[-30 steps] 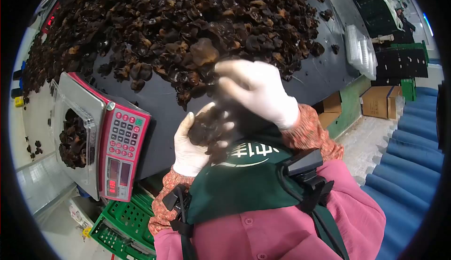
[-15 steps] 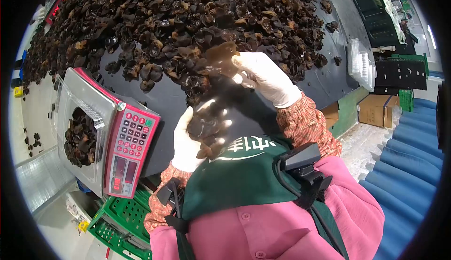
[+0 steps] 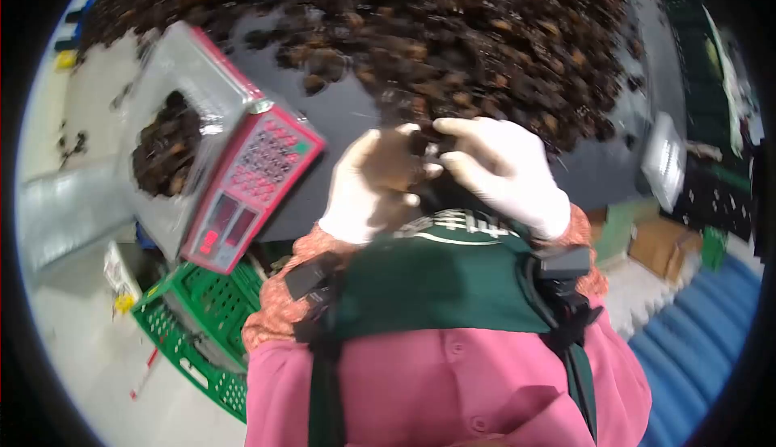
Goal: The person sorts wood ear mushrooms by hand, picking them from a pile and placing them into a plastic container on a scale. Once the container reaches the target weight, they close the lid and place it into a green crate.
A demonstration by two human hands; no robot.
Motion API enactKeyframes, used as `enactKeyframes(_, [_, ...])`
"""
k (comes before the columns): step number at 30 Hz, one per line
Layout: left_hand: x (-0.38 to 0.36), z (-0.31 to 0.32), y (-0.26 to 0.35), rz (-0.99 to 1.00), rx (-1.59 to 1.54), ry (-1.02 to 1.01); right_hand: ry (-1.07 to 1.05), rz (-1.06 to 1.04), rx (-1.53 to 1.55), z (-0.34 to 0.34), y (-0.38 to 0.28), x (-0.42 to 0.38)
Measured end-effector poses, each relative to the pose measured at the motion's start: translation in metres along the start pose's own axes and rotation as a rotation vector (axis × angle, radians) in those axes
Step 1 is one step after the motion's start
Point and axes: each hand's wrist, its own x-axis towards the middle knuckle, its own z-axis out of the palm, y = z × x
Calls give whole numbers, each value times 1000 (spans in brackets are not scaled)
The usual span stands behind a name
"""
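**Two gloved hands meeting at the pile's near edge, motion blur heavy**

Left hand (image 3: 356, 192): fingers curling up, cupping dark pieces (image 3: 392, 164). Blur and fingers are hiding their outlines, so no piece count. Right hand (image 3: 513, 176): thumb and fingers bending, slightly parted, tips hovering just beside the left fingertips. Can't tell whether it's pinching a piece; blur is smearing that spot.

Big pile (image 3: 469, 51): one, spreading over the dark table (image 3: 343, 107), too many pieces to count, top running out of view.

Scale (image 3: 242, 192): one, sitting left of the hands. Red digits are glowing but smearing, unreadable; key labels same. One clear tray (image 3: 212, 144) is resting on it, holding more dark pieces, overlapping, not countable.

Green crate (image 3: 206, 301): one clearly showing below the scale, left sleeve (image 3: 275, 305) covering its right side. Clear containers (image 3: 664, 160) are standing near the table's right edge; number not resolving. Cardboard box (image 3: 664, 249): one in plain sight, right side. Apron (image 3: 444, 285) lettering is cutting off at the top.
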Motion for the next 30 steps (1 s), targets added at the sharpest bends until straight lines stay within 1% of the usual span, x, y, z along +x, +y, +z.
enactKeyframes(1, [-3,3,4,-25,-18,25,2,37,23,-6,-1,1])
enactKeyframes(3, [-9,6,7,-3,45,77,60,117,99,-3,-2,-2])
enactKeyframes(4, [-11,9,8,14,59,143,80,53,119,0,5,-2])
enactKeyframes(5, [-13,11,7,21,68,201,47,115,169,3,4,-4])
enactKeyframes(6, [-18,17,6,127,228,197,26,96,166,5,2,-3])
enactKeyframes(7, [-14,11,12,17,-117,100,10,78,157,7,1,-2])
enactKeyframes(9, [-16,18,20,63,-120,192,-32,154,270,12,-6,-2])
enactKeyframes(11, [-14,18,36,98,-208,108,-204,239,411,17,-7,-1])
enactKeyframes(12, [-17,25,47,148,-193,67,-342,316,431,21,-13,1])
enactKeyframes(13, [-21,31,58,197,-180,27,-526,341,573,21,-20,9])
enactKeyframes(15, [-36,57,78,377,-89,130,-698,534,1081,40,-28,26])
enactKeyframes(17, [-51,62,106,537,-62,-3,-732,454,1276,62,-33,48])
enactKeyframes(18, [-55,66,111,900,247,221,-712,456,1353,69,-46,62])
enactKeyframes(19, [-68,73,120,950,191,184,-709,469,1349,76,-58,79])
enactKeyframes(20, [-84,70,129,1035,260,233,-670,451,1380,82,-75,96])
enactKeyframes(21, [-85,76,132,1258,228,387,-650,378,1398,86,-93,111])
enactKeyframes(23, [-105,48,151,1366,537,337,-577,363,1390,104,-120,137])
enactKeyframes(25, [-110,46,155,1495,836,577,-518,293,1392,122,-132,150])
enactKeyframes(26, [-117,44,156,1440,1039,753,-520,289,1368,123,-134,151])
enactKeyframes(27, [-119,27,167,1538,1383,897,-521,286,1342,123,-134,150])
enactKeyframes(29, [-124,12,175,1485,2033,1185,-520,284,1270,120,-127,147])
enactKeyframes(30, [-124,-1,177,1403,2114,1164,-519,286,1227,114,-118,142])
